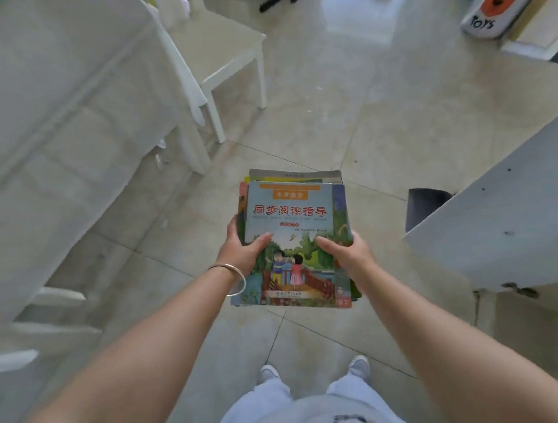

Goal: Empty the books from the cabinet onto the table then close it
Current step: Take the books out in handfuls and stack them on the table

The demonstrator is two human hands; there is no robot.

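Both hands are carrying a stack of books (295, 233) out in front of the body, above the tiled floor (382, 124). The left hand (244, 251) is clamping the stack's left edge, thumb on the top cover; the right hand (347, 254) is gripping its right edge likewise. The stack's long axis is pointing straight ahead. The cloth-covered bench (53, 107) is lying well to the left of the stack, nearer the left hand, so setting down probably calls for a leftward turn.
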